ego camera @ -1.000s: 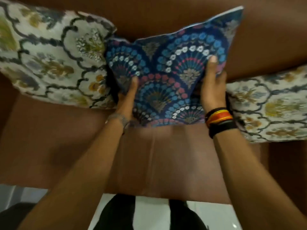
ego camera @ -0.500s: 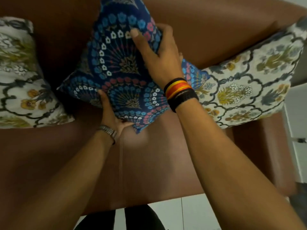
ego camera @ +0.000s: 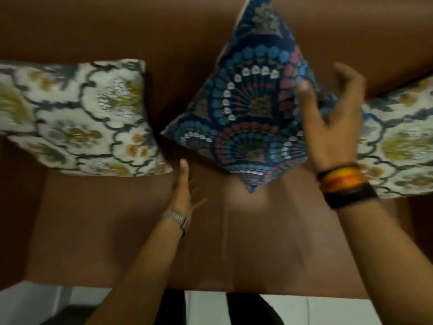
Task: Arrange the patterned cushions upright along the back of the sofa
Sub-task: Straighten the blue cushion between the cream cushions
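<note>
A blue cushion (ego camera: pixel 248 118) with a fan pattern stands on one corner like a diamond against the brown sofa back (ego camera: pixel 117 26). White floral cushions lean on either side: one at the left (ego camera: pixel 82 118), one at the right (ego camera: pixel 403 137). My left hand (ego camera: pixel 185 188) hovers open just below the blue cushion's lower left edge, not touching it. My right hand (ego camera: pixel 335 123), with striped wristbands, is open with spread fingers in front of the blue cushion's right side; whether it touches is unclear.
The brown sofa seat (ego camera: pixel 234 242) stretches below the cushions. White floor tiles (ego camera: pixel 304 310) and my dark legs (ego camera: pixel 206 310) show at the bottom edge. A sofa arm rises at the far left.
Both hands have let go of the blue cushion and drawn back. The cushion now stands tilted on its corner by itself.
</note>
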Tool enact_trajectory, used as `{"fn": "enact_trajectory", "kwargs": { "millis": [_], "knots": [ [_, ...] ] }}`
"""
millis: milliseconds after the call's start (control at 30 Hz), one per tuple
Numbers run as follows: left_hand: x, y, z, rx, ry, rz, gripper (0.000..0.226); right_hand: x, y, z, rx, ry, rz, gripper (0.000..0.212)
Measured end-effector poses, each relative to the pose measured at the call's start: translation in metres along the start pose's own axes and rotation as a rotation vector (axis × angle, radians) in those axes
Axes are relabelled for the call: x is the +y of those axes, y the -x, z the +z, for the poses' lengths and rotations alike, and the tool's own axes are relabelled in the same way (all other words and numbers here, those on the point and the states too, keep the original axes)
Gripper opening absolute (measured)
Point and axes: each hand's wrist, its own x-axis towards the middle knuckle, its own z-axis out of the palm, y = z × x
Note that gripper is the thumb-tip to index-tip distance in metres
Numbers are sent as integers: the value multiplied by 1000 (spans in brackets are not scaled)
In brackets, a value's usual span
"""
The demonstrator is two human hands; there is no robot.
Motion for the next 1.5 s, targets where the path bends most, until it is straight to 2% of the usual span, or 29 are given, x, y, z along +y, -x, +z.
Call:
{"fn": "enact_trajectory", "kwargs": {
  "millis": [67, 100, 133, 200, 267, 333, 433, 500, 600, 700, 800, 867, 967, 1133, 1267, 1333, 1400, 1500],
  "knots": [
    [-1, 1, -68, 163, 20, -24, 80, -25, 47, 8, 34, -60, 15, 54],
    [2, 1, -102, 247, 33, -19, 79, -40, 71, 22, -1, -105, 28, 48],
    [12, -2, -138, 314, 54, -14, 85, -55, 94, 40, -79, -155, 66, 45],
    [39, -14, -194, 430, 47, 50, 110, -85, 126, 86, -349, -280, 218, 43],
    [80, -20, -234, 522, -58, 172, 125, -115, 137, 141, -609, -354, 398, 51],
    [131, -26, -259, 493, -193, 321, 111, -139, 136, 197, -707, -364, 491, 68],
    [193, -58, -284, 381, -280, 500, 96, -165, 128, 260, -684, -363, 544, 88],
    [211, -73, -297, 257, -326, 504, 96, -179, 130, 288, -647, -316, 604, 97],
    [214, -75, -308, 133, -319, 448, 109, -198, 139, 297, -569, -232, 650, 100],
    [185, -59, -322, 98, -233, 370, 123, -228, 148, 286, -510, -136, 490, 101],
    [139, -52, -329, 11, -82, 172, 133, -266, 134, 295, -598, 5, 252, 89],
    [127, -64, -323, 59, 37, 76, 128, -282, 118, 315, -691, 108, 143, 85],
    [134, -86, -308, 105, 146, 62, 101, -281, 100, 332, -713, 163, 101, 85],
    [155, -97, -288, -42, 289, 189, 107, -268, 95, 327, -617, 131, -16, 87],
    [167, -101, -276, -5, 295, 230, 96, -261, 94, 329, -609, 103, -31, 102],
    [164, -99, -276, 46, 282, 191, 93, -260, 93, 316, -613, 37, -32, 106],
    [155, -89, -274, 86, 250, 172, 95, -256, 100, 284, -629, -19, -10, 99],
    [119, -64, -258, 132, 113, 104, 101, -218, 116, 206, -454, 1, 29, 84]
  ]
}}
